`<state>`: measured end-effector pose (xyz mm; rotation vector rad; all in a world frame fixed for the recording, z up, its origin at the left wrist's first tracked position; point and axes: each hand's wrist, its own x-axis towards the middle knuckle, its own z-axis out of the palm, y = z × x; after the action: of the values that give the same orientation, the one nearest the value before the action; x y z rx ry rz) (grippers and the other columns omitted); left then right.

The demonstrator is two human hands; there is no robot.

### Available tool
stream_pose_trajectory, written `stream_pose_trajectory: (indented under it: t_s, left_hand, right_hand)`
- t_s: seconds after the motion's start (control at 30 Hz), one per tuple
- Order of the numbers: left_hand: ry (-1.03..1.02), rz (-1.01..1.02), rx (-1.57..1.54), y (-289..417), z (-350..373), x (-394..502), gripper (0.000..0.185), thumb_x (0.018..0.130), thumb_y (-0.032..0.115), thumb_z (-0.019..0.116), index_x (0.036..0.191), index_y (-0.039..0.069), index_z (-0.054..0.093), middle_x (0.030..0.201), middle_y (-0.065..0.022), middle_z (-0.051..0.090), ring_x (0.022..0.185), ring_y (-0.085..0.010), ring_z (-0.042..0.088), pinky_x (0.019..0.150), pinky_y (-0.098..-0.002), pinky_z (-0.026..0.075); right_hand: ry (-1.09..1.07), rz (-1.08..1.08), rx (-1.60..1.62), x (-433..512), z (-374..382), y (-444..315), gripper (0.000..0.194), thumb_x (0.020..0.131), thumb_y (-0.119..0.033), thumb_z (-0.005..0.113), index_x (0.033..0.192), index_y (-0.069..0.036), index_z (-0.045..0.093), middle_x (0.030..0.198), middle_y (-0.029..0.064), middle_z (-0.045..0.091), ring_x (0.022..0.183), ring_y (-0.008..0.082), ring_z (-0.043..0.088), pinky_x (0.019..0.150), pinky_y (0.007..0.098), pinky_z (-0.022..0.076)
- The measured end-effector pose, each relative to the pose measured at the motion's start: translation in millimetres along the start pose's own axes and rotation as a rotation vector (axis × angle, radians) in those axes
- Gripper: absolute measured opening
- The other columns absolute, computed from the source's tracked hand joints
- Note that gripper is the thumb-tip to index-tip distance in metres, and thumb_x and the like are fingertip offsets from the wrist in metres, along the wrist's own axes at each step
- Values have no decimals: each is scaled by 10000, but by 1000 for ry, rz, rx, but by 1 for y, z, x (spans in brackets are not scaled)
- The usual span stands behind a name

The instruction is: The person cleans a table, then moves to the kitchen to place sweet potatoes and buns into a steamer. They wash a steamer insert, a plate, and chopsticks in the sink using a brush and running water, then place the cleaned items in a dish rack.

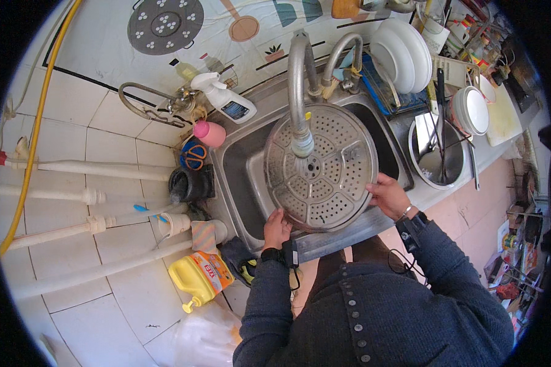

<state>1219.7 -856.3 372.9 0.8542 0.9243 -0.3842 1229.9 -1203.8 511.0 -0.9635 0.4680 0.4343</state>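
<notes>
A round perforated metal steamer tray (335, 195) is held over the double stainless-steel sink (238, 169), beneath the curved faucet (297, 91). Water seems to run from the spout onto its centre. My left hand (277, 229) grips the rim at the lower left. At the right edge, my right hand (389, 196) holds the rim between thumb and fingers. The tray hides much of both basins. Behind it stands a second, smaller faucet (342, 57).
Left of the sink are a white spray bottle (229, 103), a pink bottle (210, 134), orange-handled scissors (194, 155) and a yellow detergent jug (197, 275). To the right stand white plates (402, 55), stacked bowls (470, 111) and a metal pot (445, 174) with utensils.
</notes>
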Motion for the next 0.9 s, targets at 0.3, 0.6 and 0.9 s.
stream_pose_trajectory:
  t_s: [0.3, 0.6, 0.9]
  left_hand:
    - [-252, -17, -35, 15, -6, -25, 328, 966, 219, 475, 1244, 45, 481, 1192, -117, 563, 1073, -249, 555, 918, -419, 459]
    - [-343, -6, -41, 48, 0, -60, 333, 973, 207, 458, 1251, 25, 469, 1262, -142, 537, 1130, -277, 545, 974, -440, 440]
    - [-348, 204, -58, 31, 6, -96, 305, 962, 96, 446, 1254, 10, 461, 1264, -129, 532, 1175, -261, 511, 1031, -414, 386]
  right_hand:
    - [-43, 26, 69, -30, -39, -17, 253, 912, -54, 502, 1156, 8, 523, 1094, 124, 622, 959, 221, 636, 859, 386, 537]
    - [-112, 196, 120, 5, -84, 22, 357, 916, -49, 497, 1267, 0, 460, 1147, 140, 608, 995, 233, 634, 858, 371, 547]
    - [-70, -510, -1605, 32, 43, 14, 549, 835, -256, 613, 1294, -8, 442, 1325, 226, 458, 1228, 365, 434, 1054, 445, 321]
